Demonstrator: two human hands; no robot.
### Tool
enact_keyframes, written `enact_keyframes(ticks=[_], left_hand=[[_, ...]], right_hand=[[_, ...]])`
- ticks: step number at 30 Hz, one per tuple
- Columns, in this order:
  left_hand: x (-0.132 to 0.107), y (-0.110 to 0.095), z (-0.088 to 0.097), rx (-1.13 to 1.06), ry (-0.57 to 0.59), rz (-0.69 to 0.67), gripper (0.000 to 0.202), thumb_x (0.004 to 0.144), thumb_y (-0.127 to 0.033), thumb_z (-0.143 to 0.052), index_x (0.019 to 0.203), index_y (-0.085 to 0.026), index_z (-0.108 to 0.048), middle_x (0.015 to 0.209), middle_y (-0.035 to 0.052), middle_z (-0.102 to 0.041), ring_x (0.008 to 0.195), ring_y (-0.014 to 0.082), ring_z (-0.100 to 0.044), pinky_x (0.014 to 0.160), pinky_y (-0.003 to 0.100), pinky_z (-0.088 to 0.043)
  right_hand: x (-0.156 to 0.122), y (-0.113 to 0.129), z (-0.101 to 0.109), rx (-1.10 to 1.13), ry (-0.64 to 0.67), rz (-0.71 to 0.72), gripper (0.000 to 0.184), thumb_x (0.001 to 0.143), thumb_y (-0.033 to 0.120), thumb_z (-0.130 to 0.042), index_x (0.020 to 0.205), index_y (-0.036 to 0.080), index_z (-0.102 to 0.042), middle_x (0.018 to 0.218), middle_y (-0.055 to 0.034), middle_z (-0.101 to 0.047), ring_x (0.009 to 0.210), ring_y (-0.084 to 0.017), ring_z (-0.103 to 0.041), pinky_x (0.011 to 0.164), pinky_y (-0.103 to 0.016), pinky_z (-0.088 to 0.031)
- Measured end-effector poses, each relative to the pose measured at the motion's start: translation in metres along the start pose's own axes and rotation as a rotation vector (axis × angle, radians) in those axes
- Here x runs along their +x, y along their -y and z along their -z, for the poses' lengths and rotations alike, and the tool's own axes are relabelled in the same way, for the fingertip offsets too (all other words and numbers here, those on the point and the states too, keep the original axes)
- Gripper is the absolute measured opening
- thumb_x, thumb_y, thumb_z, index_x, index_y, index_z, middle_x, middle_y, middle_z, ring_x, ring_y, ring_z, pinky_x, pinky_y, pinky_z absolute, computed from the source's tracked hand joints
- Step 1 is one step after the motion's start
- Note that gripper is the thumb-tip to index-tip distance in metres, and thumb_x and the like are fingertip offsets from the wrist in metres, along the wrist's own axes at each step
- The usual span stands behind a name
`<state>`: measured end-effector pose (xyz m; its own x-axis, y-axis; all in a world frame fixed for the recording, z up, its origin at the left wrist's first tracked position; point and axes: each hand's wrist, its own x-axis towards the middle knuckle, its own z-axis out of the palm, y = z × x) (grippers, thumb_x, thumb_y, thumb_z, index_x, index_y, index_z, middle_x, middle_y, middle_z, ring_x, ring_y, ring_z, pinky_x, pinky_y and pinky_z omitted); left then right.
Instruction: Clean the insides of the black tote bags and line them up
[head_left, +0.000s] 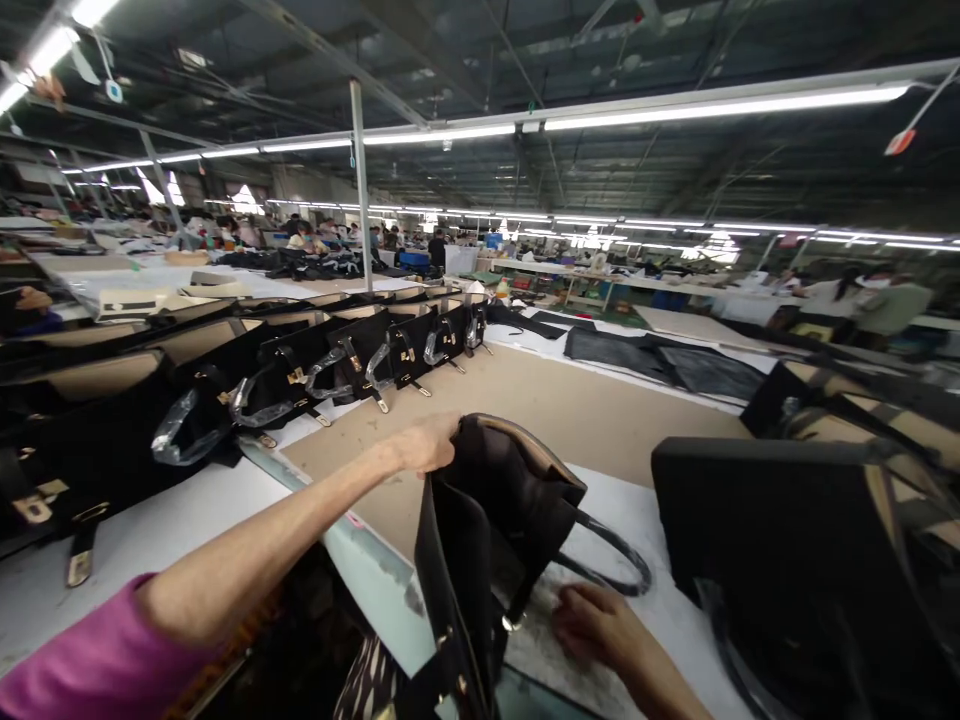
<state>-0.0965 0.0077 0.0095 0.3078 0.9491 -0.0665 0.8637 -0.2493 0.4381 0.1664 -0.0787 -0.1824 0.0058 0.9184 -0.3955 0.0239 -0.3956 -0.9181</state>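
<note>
the left hand (429, 445), at the end of a purple sleeve (112, 650), is closed on the upper rim of a black bag (517, 470). the grip sits at one end of the rim, which seems to keep the bag steady and its mouth spread. the right hand (592, 625) is low on the other side of the bag, fingers curled and a little blurred; whether they pinch anything cannot be told. the bag is between the two hands, at the near edge of the counter (682, 630), gaping so that the dark inside shows. its handle (634, 565) loops out just above the right hand.

beyond the left hand, a tan sheet (585, 400) covers part of the counter, probably to guard the bags from dirt and scratches. to the left of that hand, a row of black bags (360, 350) stands mouths up, perhaps so each is easy to reach. clear plastic (187, 435) wraps some handles, likely against scuffs.

to the right of the right hand stands another black bag (757, 540). farther ahead of both hands lie flat black pieces (637, 355). tube lights (727, 105) run overhead, and people work far behind.
</note>
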Motion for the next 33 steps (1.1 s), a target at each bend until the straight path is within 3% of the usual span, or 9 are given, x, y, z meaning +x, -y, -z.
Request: enact_keyframes(ticks=[4, 6, 10, 14, 17, 21, 26, 30, 33], left_hand=[[-0.003, -0.009, -0.014, 0.161, -0.006, -0.054, 0.056, 0.064, -0.006, -0.042, 0.119, -0.013, -0.036, 0.104, 0.0134, -0.056, 0.096, 0.0235, -0.053, 0.079, 0.031, -0.042], [-0.003, -0.015, -0.017, 0.234, -0.062, -0.119, 0.068, 0.064, -0.005, -0.044, 0.128, -0.014, -0.023, 0.116, 0.015, -0.048, 0.104, 0.0244, -0.048, 0.083, 0.033, -0.04], [-0.002, -0.028, -0.015, 0.363, -0.153, -0.503, 0.074, 0.06, -0.003, -0.051, 0.128, -0.021, -0.024, 0.134, 0.009, -0.028, 0.122, 0.0247, -0.027, 0.098, 0.038, -0.026], [0.008, -0.044, -0.015, 0.336, -0.105, -0.81, 0.058, 0.066, -0.009, -0.054, 0.12, -0.019, -0.037, 0.126, 0.0077, -0.039, 0.12, 0.0198, -0.029, 0.1, 0.032, -0.024], [0.021, -0.054, -0.019, 0.301, -0.09, -0.824, 0.049, 0.069, -0.015, -0.057, 0.115, -0.017, -0.042, 0.108, 0.0071, -0.052, 0.105, 0.0189, -0.043, 0.088, 0.03, -0.036], [0.033, -0.059, -0.024, 0.345, -0.082, -0.827, 0.028, 0.069, -0.021, -0.059, 0.097, -0.019, -0.055, 0.092, 0.0041, -0.056, 0.094, 0.0193, -0.046, 0.079, 0.03, -0.04], [0.027, -0.051, -0.02, 0.305, -0.114, -0.823, 0.009, 0.069, -0.024, -0.06, 0.071, -0.016, -0.059, 0.12, 0.0057, -0.042, 0.109, 0.0233, -0.037, 0.087, 0.035, -0.035], [0.021, -0.045, -0.02, 0.118, -0.056, -0.746, 0.008, 0.075, -0.018, -0.051, 0.07, -0.014, -0.054, 0.129, 0.006, -0.033, 0.109, 0.0192, -0.041, 0.087, 0.029, -0.036], [0.022, -0.048, -0.025, 0.043, 0.016, -0.714, 0.006, 0.072, -0.01, -0.048, 0.074, -0.015, -0.052, 0.122, 0.0063, -0.041, 0.104, 0.0174, -0.046, 0.084, 0.026, -0.037]], right_hand=[[-0.041, 0.033, 0.014, -0.26, 0.05, 0.154, 0.035, 0.067, 0.047, -0.052, 0.078, 0.014, -0.057, 0.068, -0.0054, -0.061, 0.063, -0.019, -0.058, 0.054, -0.026, -0.045], [-0.058, 0.059, 0.019, -0.347, -0.092, 0.265, 0.039, 0.071, 0.047, -0.048, 0.093, 0.016, -0.056, 0.083, -0.0067, -0.062, 0.076, -0.021, -0.058, 0.069, -0.029, -0.045], [-0.068, 0.098, 0.023, -0.596, -0.407, 0.488, 0.042, 0.072, 0.048, -0.049, 0.106, 0.022, -0.05, 0.109, -0.0065, -0.055, 0.1, -0.024, -0.049, 0.088, -0.035, -0.035], [-0.046, 0.117, 0.017, -0.704, -0.346, 0.536, 0.055, 0.069, 0.043, -0.054, 0.118, 0.025, -0.038, 0.117, -0.0062, -0.049, 0.103, -0.024, -0.046, 0.085, -0.036, -0.037], [-0.023, 0.125, 0.009, -0.697, -0.268, 0.536, 0.056, 0.066, 0.04, -0.056, 0.116, 0.023, -0.038, 0.11, -0.0065, -0.052, 0.092, -0.023, -0.052, 0.078, -0.034, -0.039], [-0.01, 0.13, 0.001, -0.712, -0.256, 0.535, 0.048, 0.064, 0.038, -0.057, 0.107, 0.022, -0.043, 0.088, -0.0017, -0.059, 0.077, -0.02, -0.054, 0.069, -0.031, -0.04], [-0.032, 0.14, 0.01, -0.842, -0.303, 0.566, 0.034, 0.069, 0.038, -0.051, 0.1, 0.024, -0.051, 0.076, 0.0004, -0.059, 0.073, -0.019, -0.054, 0.063, -0.027, -0.038], [-0.053, 0.143, 0.03, -0.953, -0.364, 0.552, 0.037, 0.07, 0.043, -0.05, 0.103, 0.027, -0.052, 0.067, 0.0018, -0.058, 0.062, -0.017, -0.052, 0.055, -0.025, -0.036], [-0.056, 0.133, 0.037, -0.94, -0.301, 0.532, 0.033, 0.073, 0.042, -0.049, 0.101, 0.026, -0.053, 0.059, 0.0038, -0.054, 0.053, -0.015, -0.047, 0.052, -0.024, -0.035]])
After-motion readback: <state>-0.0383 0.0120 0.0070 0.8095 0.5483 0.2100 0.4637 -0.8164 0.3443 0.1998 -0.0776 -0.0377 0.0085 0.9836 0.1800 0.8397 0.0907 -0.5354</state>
